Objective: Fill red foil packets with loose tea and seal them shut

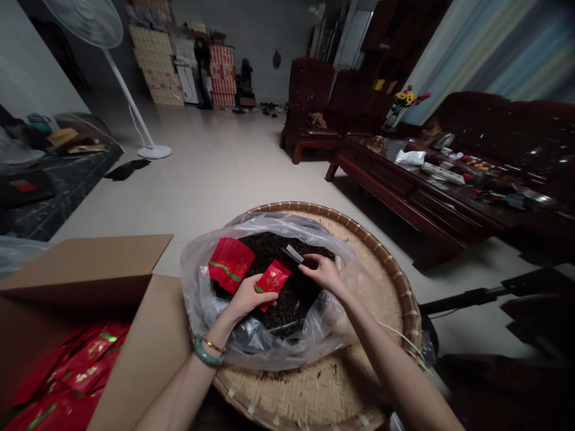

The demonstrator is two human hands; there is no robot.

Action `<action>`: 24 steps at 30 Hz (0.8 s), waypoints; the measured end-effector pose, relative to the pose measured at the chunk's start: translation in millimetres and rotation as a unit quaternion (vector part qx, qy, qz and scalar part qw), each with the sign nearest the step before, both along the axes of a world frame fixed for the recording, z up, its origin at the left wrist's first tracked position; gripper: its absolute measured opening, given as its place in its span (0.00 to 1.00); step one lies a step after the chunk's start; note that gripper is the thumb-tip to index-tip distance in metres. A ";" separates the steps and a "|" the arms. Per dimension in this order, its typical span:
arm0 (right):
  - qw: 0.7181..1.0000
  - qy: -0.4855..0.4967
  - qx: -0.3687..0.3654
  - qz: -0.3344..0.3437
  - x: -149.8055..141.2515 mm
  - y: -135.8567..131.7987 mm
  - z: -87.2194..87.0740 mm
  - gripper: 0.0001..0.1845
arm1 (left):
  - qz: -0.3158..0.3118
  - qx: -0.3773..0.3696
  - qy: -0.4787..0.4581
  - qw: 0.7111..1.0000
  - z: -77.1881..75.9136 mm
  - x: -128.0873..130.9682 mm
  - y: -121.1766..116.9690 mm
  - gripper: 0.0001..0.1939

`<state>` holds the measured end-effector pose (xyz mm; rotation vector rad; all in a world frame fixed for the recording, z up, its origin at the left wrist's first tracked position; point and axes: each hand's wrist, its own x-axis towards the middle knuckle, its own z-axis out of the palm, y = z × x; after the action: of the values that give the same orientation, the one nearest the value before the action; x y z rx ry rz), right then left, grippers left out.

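My left hand [248, 297] grips a small red packet [275, 279] with gold print and a green band, thumb on its front. My right hand [324, 272] pinches a small dark scoop-like tool [294, 255] with a pale, flat face; its exact kind is hard to make out. Both hands are over a clear plastic bag [196, 311], which lies open around dark, loose dried leaves [287, 314] resembling tea. On the leaves, left of the held packet, rests a fanned stack of red packets [230, 263]. Under the bag is a round woven bamboo tray [332, 389].
To the left, an open cardboard box [148, 347] contains several red packets [85, 371]. A white standing fan [155, 151] is farther back. A dark wooden table [381, 179] with clutter stands at right, near a black pole [467, 299].
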<state>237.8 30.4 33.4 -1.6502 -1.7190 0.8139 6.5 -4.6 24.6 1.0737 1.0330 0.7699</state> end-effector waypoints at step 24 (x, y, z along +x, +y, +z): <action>0.959 0.228 -0.155 0.068 -24.9 -12.3 28.7 0.20 | -0.047 -0.011 0.015 0.999 -13.1 1.2 -0.3 0.16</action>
<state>212.9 18.1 62.1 -1.3919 -1.4371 1.4656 7.7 -4.9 11.5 1.1099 1.0066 0.6668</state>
